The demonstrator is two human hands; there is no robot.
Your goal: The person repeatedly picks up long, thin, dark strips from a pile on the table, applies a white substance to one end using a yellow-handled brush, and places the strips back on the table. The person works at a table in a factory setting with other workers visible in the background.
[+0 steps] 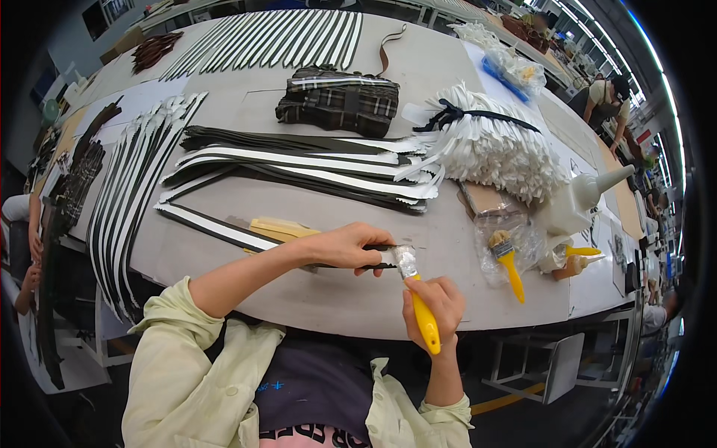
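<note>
My left hand [358, 249] is closed around the right end of a black-edged white strip [224, 228] that runs leftward over the table. In my right hand [437, 308] is a paintbrush with a yellow handle [425, 319]; its white-coated bristles [405, 257] touch the strip's end beside my left fingers. Partly behind my left wrist lies a yellow tool or holder [280, 228], its kind unclear. A pile of black and white strips [302, 168] lies just beyond. To the right, a second yellow-handled brush [511, 269] rests on a clear plastic bag [484, 246].
A bundle of white strips [498, 145] tied with a dark band, a white squeeze bottle [568, 204] and a small glue bottle [571, 266] are at the right. A folded plaid fabric bundle [339, 101] lies farther back. More strips [140, 185] hang over the left edge. Other people work nearby.
</note>
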